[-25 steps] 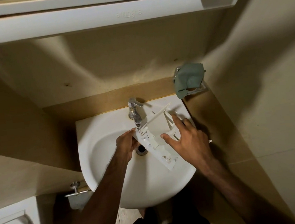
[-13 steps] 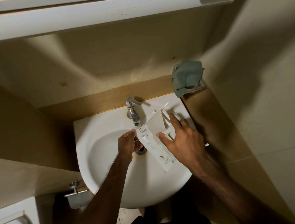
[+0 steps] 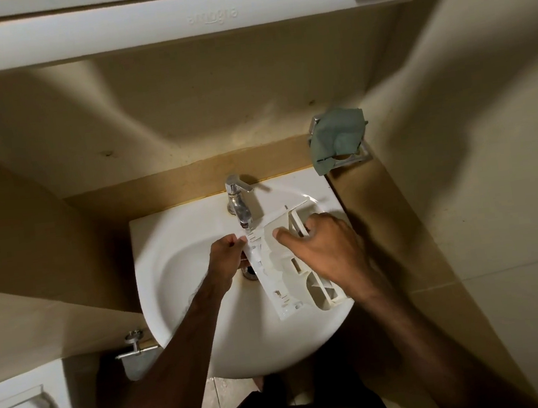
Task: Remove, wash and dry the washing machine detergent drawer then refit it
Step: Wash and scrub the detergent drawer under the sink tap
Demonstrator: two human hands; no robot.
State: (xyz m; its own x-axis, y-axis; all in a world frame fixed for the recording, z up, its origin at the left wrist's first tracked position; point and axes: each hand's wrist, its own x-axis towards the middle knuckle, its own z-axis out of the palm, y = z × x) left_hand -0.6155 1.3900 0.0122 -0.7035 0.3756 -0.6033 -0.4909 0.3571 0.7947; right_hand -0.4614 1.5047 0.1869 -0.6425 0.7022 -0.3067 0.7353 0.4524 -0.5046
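Currently right hand fingers curled over the drawer, thumb pressed on its flat face, gripping it. Left hand clenched round the drawer's left edge. Drawer held tilted over the sink bowl, far end just under the tap spout. Green cloth hangs on a metal holder at the wall, right of the tap

White basin (chrome tap behind)
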